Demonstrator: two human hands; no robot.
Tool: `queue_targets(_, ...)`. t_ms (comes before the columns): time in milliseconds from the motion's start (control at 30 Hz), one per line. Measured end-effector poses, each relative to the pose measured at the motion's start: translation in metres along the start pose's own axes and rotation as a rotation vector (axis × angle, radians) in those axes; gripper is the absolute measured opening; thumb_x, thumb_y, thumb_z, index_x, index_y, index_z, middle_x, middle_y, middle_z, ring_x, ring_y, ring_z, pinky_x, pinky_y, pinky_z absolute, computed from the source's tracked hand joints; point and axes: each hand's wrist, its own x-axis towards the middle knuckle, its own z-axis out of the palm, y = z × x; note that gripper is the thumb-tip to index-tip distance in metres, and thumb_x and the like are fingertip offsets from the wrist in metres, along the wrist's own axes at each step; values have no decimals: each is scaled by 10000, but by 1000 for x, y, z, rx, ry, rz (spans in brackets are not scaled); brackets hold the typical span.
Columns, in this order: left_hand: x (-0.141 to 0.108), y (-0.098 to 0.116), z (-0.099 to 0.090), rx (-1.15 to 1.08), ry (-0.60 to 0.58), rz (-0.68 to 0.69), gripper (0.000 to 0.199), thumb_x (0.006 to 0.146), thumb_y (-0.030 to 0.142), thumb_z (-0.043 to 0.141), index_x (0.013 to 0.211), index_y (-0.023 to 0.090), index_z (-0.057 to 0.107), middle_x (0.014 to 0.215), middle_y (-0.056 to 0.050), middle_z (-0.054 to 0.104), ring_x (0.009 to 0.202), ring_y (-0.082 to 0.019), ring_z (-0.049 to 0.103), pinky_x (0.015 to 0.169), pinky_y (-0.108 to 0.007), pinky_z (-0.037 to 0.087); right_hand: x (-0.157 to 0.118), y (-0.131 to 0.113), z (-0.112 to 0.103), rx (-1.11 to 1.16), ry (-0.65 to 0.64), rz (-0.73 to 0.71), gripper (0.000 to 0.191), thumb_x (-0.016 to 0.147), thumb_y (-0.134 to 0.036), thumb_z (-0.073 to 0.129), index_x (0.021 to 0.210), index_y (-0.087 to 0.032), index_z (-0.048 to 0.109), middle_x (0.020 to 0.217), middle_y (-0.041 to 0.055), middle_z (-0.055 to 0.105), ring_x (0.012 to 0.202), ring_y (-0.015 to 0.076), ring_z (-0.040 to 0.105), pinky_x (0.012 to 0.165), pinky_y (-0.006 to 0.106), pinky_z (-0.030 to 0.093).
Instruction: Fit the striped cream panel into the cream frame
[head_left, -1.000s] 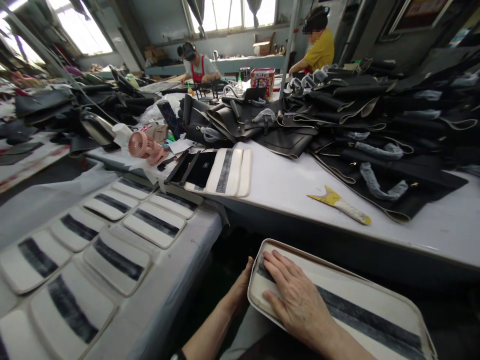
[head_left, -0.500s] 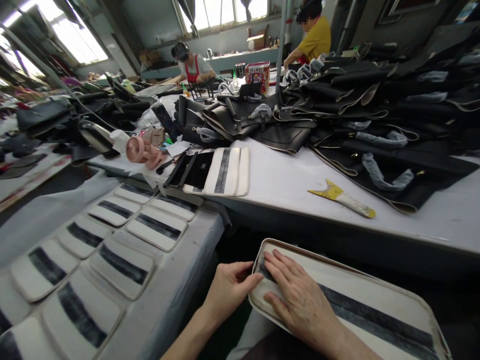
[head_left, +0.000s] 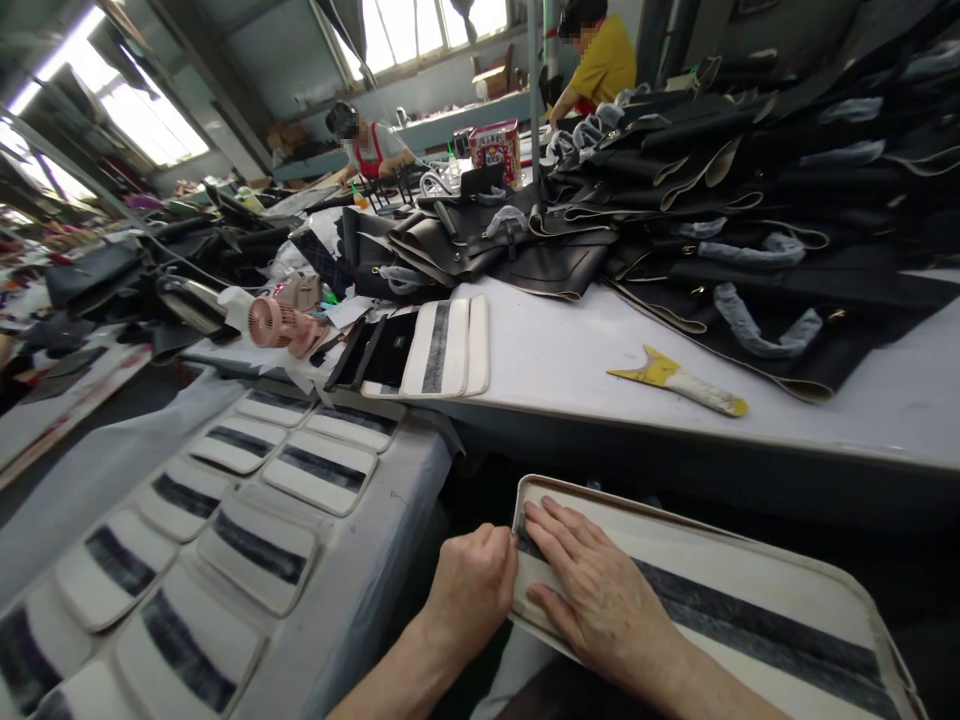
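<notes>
Here we have the panel [head_left: 720, 605], long, white and striped black, slanting just below the near edge of the worktop [head_left: 540, 350]. Our right hand [head_left: 592, 590] lies across the panel's left part, its grip open, fingers stretched flat and thumb apart. And look at our left hand [head_left: 472, 580]: it's right up against the panel's left end, grip closed, fingers curled in tight, though we can't tell whether the rim is pinched between them. Beneath that end we catch some grey cloth [head_left: 510, 665]. Straight beyond the panel, on the worktop, there's a yellow tool [head_left: 705, 390] with a whitish handle. Ahead and left of the panel we spot white pieces [head_left: 442, 350] overlapping beside a black pouch [head_left: 390, 350], and farther left again a pink fan [head_left: 281, 325]. Beyond the panel, spreading to the right, black bags [head_left: 862, 290] are heaped up, handles wrapped in clear film. Well left of the panel, a second worktop [head_left: 375, 540] carries rows of striped pads [head_left: 259, 548]. Far beyond the panel, two people [head_left: 604, 65] bend over their work.
</notes>
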Motion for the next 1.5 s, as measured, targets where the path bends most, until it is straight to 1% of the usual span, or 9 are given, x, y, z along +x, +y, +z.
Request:
queue_targets(67, 2, -1, -7, -88, -39, 1, 305, 978, 216, 395, 743, 161, 581, 717, -51, 608, 647, -175, 591, 604, -301, 347, 0, 0, -1, 27, -1, 1, 577, 917, -320, 521, 1463, -179, 397, 1562, 32, 353, 1444, 244, 292, 1167, 460, 355)
queue_targets(133, 5, -5, -12, -248, -57, -57, 320, 985, 289, 438, 732, 164, 587, 714, -35, 603, 662, -159, 574, 632, -283, 364, -1, 1, -2, 51, -4, 8, 581, 911, -322, 529, 1460, -182, 400, 1560, 30, 356, 1442, 244, 296, 1168, 463, 352)
queue_targets(300, 15, -22, -9, -906, -175, -358, 364, 915, 461, 576, 709, 168, 513, 642, 23, 513, 608, -116, 478, 588, -235, 379, -2, 1, -3, 93, 3, 35, 553, 911, -333, 529, 1433, -177, 437, 1555, 27, 365, 1439, 250, 303, 1171, 470, 345)
queue_targets(400, 18, -29, -4, -1201, -284, -428, 359, 843, 458, 692, 777, 162, 500, 697, 32, 536, 643, -99, 496, 621, -218, 408, -2, 0, -4, 123, 10, 47, 581, 880, -316, 566, 1429, -170, 444, 1542, 34, 389, 1432, 252, 315, 1180, 463, 330)
queue_targets(500, 22, -34, -5, -1304, -393, -474, 362, 821, 426, 737, 808, 155, 498, 718, 30, 552, 650, -85, 513, 621, -202, 405, -2, 1, -6, 164, 3, 74, 590, 867, -316, 579, 1426, -178, 450, 1533, 34, 404, 1431, 246, 318, 1180, 460, 326)
queue_targets(700, 38, -43, -13, -1308, -618, -517, 432, 754, 450, 795, 823, 162, 482, 730, 22, 581, 647, -89, 553, 668, -239, 456, -1, 2, -7, 224, 22, 83, 571, 863, -324, 581, 1407, -196, 466, 1527, 21, 416, 1432, 218, 312, 1199, 424, 289)
queue_targets(833, 49, -44, -17, -1241, -718, -529, 463, 709, 464, 821, 818, 160, 488, 721, 23, 593, 649, -98, 575, 698, -268, 482, -1, 3, -5, 244, 38, 85, 574, 859, -338, 591, 1403, -203, 468, 1525, 24, 419, 1428, 219, 318, 1197, 419, 288)
queue_targets(1300, 78, -45, -19, -1000, -931, -501, 533, 601, 479, 867, 752, 166, 463, 663, 37, 589, 582, -104, 599, 629, -280, 507, -3, 5, -4, 247, 45, 77, 585, 880, -345, 578, 1424, -171, 456, 1509, 50, 440, 1430, 227, 321, 1200, 418, 291)
queue_targets(1500, 84, -49, -10, -926, -910, -488, 560, 579, 507, 863, 717, 181, 430, 604, 57, 560, 549, -110, 591, 553, -250, 494, 0, 5, -2, 253, 60, 87, 573, 870, -311, 612, 1409, -179, 468, 1502, 54, 451, 1415, 247, 350, 1182, 437, 324)
